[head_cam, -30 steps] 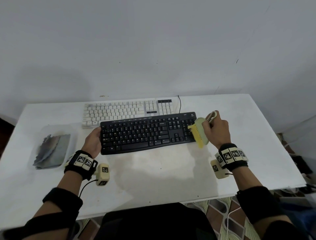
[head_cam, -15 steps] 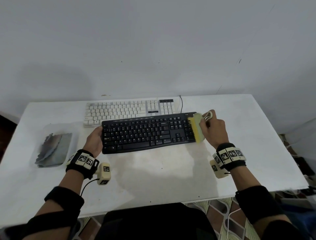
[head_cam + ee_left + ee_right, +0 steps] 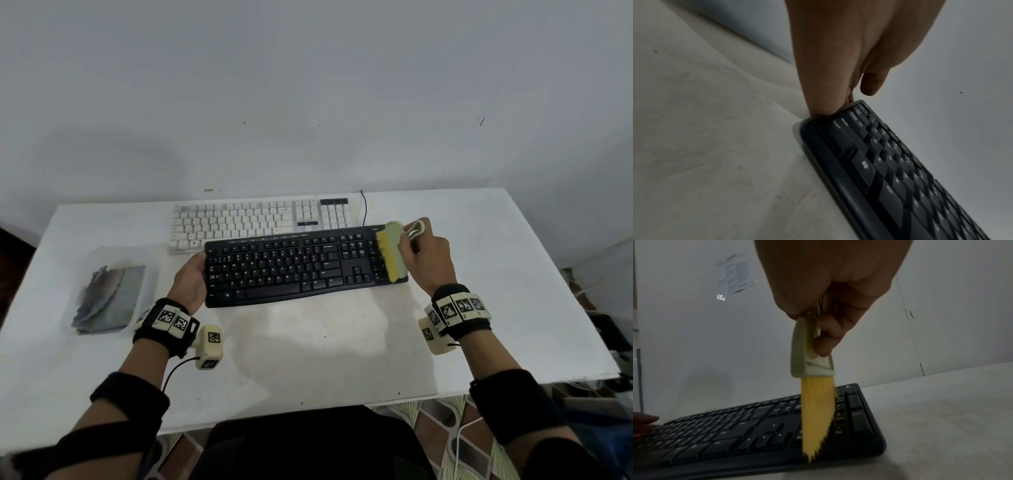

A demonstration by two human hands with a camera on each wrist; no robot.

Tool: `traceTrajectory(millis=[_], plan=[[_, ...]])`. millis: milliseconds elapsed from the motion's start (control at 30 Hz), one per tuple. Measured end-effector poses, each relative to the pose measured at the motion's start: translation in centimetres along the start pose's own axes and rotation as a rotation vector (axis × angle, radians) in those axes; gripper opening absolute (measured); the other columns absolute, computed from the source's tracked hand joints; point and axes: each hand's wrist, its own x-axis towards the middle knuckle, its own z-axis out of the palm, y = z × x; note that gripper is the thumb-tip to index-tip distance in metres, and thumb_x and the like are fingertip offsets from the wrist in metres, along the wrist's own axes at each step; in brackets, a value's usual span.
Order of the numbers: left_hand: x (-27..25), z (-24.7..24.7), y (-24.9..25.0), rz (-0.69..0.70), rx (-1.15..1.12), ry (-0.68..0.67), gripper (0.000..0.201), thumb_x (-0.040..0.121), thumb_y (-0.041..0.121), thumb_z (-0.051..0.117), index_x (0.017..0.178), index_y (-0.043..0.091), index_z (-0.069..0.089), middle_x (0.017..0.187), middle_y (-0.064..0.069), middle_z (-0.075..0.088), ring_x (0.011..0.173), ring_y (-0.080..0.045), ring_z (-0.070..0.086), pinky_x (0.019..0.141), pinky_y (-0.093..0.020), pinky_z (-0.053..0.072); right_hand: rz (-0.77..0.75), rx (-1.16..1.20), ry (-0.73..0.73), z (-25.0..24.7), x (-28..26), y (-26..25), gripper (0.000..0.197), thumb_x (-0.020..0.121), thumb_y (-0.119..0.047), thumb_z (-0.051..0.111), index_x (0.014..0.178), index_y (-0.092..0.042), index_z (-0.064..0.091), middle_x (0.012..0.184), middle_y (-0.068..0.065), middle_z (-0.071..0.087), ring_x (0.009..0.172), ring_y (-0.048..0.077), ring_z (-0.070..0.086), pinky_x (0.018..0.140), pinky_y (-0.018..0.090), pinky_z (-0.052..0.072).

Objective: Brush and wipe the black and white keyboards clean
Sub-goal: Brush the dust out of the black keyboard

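Note:
A black keyboard (image 3: 294, 265) lies across the middle of the white table (image 3: 325, 359); its keys also fill the left wrist view (image 3: 900, 170) and the right wrist view (image 3: 756, 431). My right hand (image 3: 428, 255) grips a pale green brush with yellow bristles (image 3: 392, 251), the bristles (image 3: 817, 415) resting on the number pad at the keyboard's right end. My left hand (image 3: 191, 277) holds the keyboard's left edge, its fingers (image 3: 824, 104) pressed against the corner. A white keyboard (image 3: 260, 219) lies just behind the black one.
A clear tray (image 3: 150, 274) with a grey crumpled cloth (image 3: 106, 298) sits at the table's left. A black cable (image 3: 363, 209) runs back from the keyboards to the wall. The table's right edge (image 3: 565, 274) drops to a cluttered floor.
My right hand has carried the brush back and to the left, from the keyboard's right rim onto the number pad. The left hand stays on the left edge.

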Motion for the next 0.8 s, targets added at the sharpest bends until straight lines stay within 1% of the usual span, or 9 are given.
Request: traceTrajectory(millis=[67, 133, 233, 333, 467, 533, 600, 667, 800], plan=[[0.1, -0.2, -0.1, -0.002, 0.004, -0.008, 0.024, 0.107, 0.021, 0.046, 0.110, 0.011, 0.068, 0.089, 0.003, 0.078, 0.091, -0.017, 0.070, 0.080, -0.038, 0.053, 0.045, -0.012, -0.016, -0.4, 0.1, 0.0, 0.015, 0.098, -0.024, 0.056, 0.093, -0.014, 0.045, 0.057, 0.006, 0.056, 0.055, 0.022, 0.051, 0.052, 0.027, 0.036], [0.4, -0.3, -0.1, -0.002, 0.001, -0.016, 0.026, 0.107, 0.022, 0.047, 0.115, 0.009, 0.067, 0.096, -0.001, 0.076, 0.093, -0.019, 0.069, 0.082, -0.039, 0.053, 0.077, -0.001, 0.005, -0.7, 0.2, -0.2, 0.017, 0.097, -0.026, 0.057, 0.092, -0.014, 0.046, 0.059, 0.007, 0.057, 0.057, 0.024, 0.052, 0.053, 0.028, 0.038], [0.6, -0.4, -0.2, 0.002, 0.007, -0.017, 0.026, 0.107, 0.022, 0.047, 0.115, 0.009, 0.068, 0.097, -0.001, 0.076, 0.092, -0.019, 0.070, 0.083, -0.040, 0.053, 0.047, 0.057, 0.084, -0.6, 0.1, -0.8, 0.010, 0.100, -0.024, 0.054, 0.100, -0.015, 0.048, 0.066, 0.004, 0.062, 0.058, 0.017, 0.059, 0.053, 0.027, 0.043], [0.2, 0.0, -0.1, 0.008, 0.008, -0.023, 0.025, 0.107, 0.021, 0.046, 0.111, 0.010, 0.068, 0.089, 0.002, 0.078, 0.090, -0.017, 0.070, 0.082, -0.039, 0.053, 0.018, 0.091, 0.072, 0.2, 0.2, -1.3, 0.015, 0.104, -0.028, 0.051, 0.109, -0.014, 0.048, 0.076, -0.003, 0.065, 0.065, 0.009, 0.064, 0.055, 0.019, 0.045], [0.1, 0.0, 0.0, 0.007, 0.008, -0.009, 0.025, 0.108, 0.021, 0.045, 0.109, 0.011, 0.068, 0.088, 0.004, 0.078, 0.093, -0.018, 0.069, 0.083, -0.038, 0.054, -0.001, 0.028, -0.012, 0.7, 0.1, -0.9, 0.009, 0.103, -0.026, 0.052, 0.102, -0.019, 0.046, 0.072, 0.006, 0.065, 0.063, 0.021, 0.062, 0.059, 0.035, 0.048], [0.2, -0.1, -0.1, 0.005, 0.008, -0.010, 0.026, 0.108, 0.022, 0.045, 0.111, 0.011, 0.068, 0.090, 0.003, 0.078, 0.095, -0.020, 0.069, 0.083, -0.039, 0.053, 0.038, 0.015, -0.033, 0.5, 0.1, -0.6, 0.013, 0.099, -0.023, 0.055, 0.093, -0.020, 0.044, 0.064, 0.008, 0.061, 0.062, 0.027, 0.058, 0.058, 0.038, 0.045], [0.3, -0.1, -0.1, 0.000, 0.004, -0.015, 0.026, 0.108, 0.022, 0.045, 0.110, 0.011, 0.068, 0.088, 0.003, 0.078, 0.092, -0.019, 0.069, 0.081, -0.038, 0.054, 0.073, -0.006, -0.051, 0.2, 0.2, -0.5, 0.015, 0.094, -0.024, 0.057, 0.088, -0.020, 0.045, 0.060, 0.007, 0.059, 0.062, 0.028, 0.055, 0.057, 0.036, 0.044], [0.4, -0.1, -0.2, -0.002, 0.005, -0.023, 0.025, 0.108, 0.022, 0.044, 0.110, 0.011, 0.067, 0.086, 0.004, 0.078, 0.088, -0.016, 0.071, 0.079, -0.037, 0.054, 0.086, -0.018, -0.033, -0.2, 0.3, -0.5, 0.013, 0.091, -0.025, 0.059, 0.086, -0.019, 0.048, 0.058, 0.006, 0.057, 0.060, 0.024, 0.052, 0.056, 0.032, 0.041], [1.0, -0.7, -0.4, -0.002, 0.004, -0.011, 0.025, 0.107, 0.023, 0.048, 0.115, 0.009, 0.068, 0.094, 0.001, 0.077, 0.092, -0.018, 0.070, 0.084, -0.041, 0.054, 0.050, 0.049, 0.076, 0.0, 0.4, -1.0, 0.012, 0.098, -0.024, 0.057, 0.096, -0.015, 0.050, 0.063, 0.005, 0.061, 0.060, 0.017, 0.056, 0.055, 0.014, 0.038]])
